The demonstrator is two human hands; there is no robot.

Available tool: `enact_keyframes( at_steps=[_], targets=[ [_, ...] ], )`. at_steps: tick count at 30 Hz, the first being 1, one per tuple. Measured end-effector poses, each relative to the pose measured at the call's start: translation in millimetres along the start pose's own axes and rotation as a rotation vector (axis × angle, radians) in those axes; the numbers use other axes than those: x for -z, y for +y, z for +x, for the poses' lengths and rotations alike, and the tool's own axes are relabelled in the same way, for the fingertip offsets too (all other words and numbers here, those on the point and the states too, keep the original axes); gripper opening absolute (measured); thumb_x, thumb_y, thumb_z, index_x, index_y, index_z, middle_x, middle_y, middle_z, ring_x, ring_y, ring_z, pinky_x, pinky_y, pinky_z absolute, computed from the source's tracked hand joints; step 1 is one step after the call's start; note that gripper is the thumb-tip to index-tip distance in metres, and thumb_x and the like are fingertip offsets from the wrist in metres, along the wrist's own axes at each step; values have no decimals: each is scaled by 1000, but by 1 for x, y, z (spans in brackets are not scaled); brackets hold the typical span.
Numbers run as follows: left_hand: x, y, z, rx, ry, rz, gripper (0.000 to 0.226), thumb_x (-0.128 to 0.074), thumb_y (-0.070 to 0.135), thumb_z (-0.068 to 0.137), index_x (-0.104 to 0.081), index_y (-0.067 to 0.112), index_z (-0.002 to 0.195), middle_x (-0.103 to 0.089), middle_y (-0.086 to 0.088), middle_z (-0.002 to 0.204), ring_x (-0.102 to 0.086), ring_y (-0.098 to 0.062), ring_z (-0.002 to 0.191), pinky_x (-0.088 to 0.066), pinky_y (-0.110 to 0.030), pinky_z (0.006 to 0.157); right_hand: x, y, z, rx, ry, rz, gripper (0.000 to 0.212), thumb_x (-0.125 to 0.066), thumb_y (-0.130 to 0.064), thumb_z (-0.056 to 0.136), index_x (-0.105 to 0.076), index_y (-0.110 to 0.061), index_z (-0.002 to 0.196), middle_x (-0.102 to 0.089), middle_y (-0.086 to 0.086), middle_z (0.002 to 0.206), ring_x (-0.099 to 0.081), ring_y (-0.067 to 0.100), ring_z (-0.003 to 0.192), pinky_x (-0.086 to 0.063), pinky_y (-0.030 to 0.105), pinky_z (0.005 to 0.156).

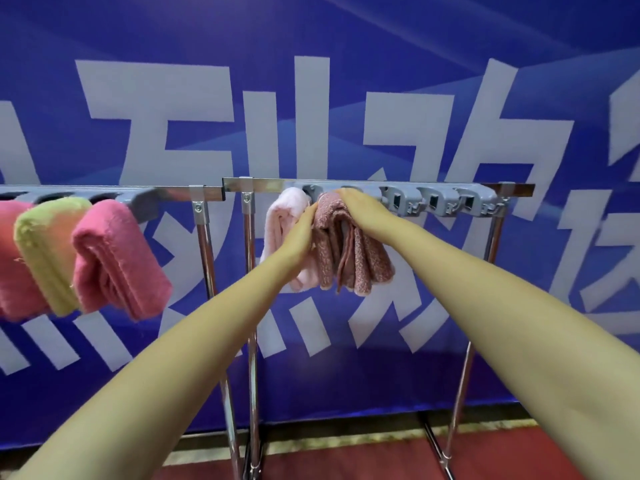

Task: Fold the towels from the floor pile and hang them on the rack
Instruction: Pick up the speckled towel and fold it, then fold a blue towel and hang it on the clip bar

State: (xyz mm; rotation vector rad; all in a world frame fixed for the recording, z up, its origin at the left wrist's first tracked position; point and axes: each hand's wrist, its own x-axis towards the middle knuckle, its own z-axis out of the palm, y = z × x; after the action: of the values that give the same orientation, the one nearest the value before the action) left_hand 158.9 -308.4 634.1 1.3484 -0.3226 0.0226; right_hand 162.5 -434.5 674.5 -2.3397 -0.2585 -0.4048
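The right hand (356, 206) curls over the top of a folded mauve towel (349, 251), holding it at the right rack (377, 186). The left hand (298, 233) lies straight-fingered against the towel's left side. A pale pink towel (282, 216) hangs just beside it (three more (114, 254) on the left rack (138, 199)).

This looks like a staged indoor hall or demonstration space, not a home: a large blue printed banner (346, 64) with huge white characters fills the wall, chrome racks (377, 184) stand just before it, and red flooring (346, 459) lies below it.
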Motion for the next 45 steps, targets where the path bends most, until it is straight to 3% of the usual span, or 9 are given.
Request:
enact_keyframes(
  at_steps=[5,8,13,21,29,33,38,42,45],
  targets=[
    [22,14,-50,-35,-72,269,37,-35,36,104,-49,25,137,-65,1,121,-65,-11,102,-55,-21,75,-8,-12,-40,123,374,54,36,-38,-22,99,-49,-17,133,-52,3,133,-45,16,123,-33,29,99],
    [42,17,-76,-121,-11,427,43,-31,30,105,-28,34,148,-49,3,137,-61,-17,110,-55,-36,87,-25,-24,-69,206,455,181,34,-42,-21,97,-52,-18,130,-54,0,125,-48,14,116,-39,28,97],
    [79,13,-130,-154,46,504,35,-35,23,103,-44,26,137,-63,0,115,-64,-17,91,-54,-36,82,-73,-26,-120,182,304,331,30,-45,-20,98,-54,-18,127,-58,-3,116,-54,10,103,-45,23,86],
    [139,-41,-208,56,20,567,36,-34,18,103,-43,24,138,-66,-1,94,-62,-18,74,-52,-33,73,-192,14,-195,-209,133,473,22,-48,-19,95,-59,-21,114,-60,-3,95,-55,12,83,-45,24,69],
    [218,-135,-276,256,8,720,32,-38,10,100,-52,24,125,-66,0,91,-59,-11,64,-46,-16,61,-332,70,-280,-532,-83,543,27,-49,-3,89,-61,-24,77,-58,-2,68,-48,11,59,-34,20,50],
    [252,-202,-304,449,11,664,26,-39,5,100,-57,15,116,-64,2,82,-56,-12,64,-46,-14,57,-401,103,-326,-680,-192,485,21,-53,-8,87,-66,-18,74,-60,-2,66,-52,17,66,-41,28,64],
    [283,-294,-328,648,40,680,30,-37,-1,97,-63,13,95,-59,0,75,-54,-13,68,-45,-18,63,-470,159,-389,-838,-370,386,19,-53,-8,89,-66,5,87,-60,17,79,-52,19,76,-41,32,69],
    [293,-366,-338,764,-112,763,28,-37,0,96,-64,7,101,-62,0,78,-55,-13,67,-48,-17,64,-517,225,-429,-1017,-439,283,33,-55,-15,89,-57,-15,56,-58,13,71,-54,25,72,-42,35,63],
    [298,-417,-344,829,-241,845,31,-38,1,95,-66,5,108,-70,-10,97,-61,-22,87,-47,-30,82,-543,258,-440,-1131,-476,240,28,-51,-19,93,-60,-16,66,-64,15,78,-58,29,75,-42,33,65]
  ],
)
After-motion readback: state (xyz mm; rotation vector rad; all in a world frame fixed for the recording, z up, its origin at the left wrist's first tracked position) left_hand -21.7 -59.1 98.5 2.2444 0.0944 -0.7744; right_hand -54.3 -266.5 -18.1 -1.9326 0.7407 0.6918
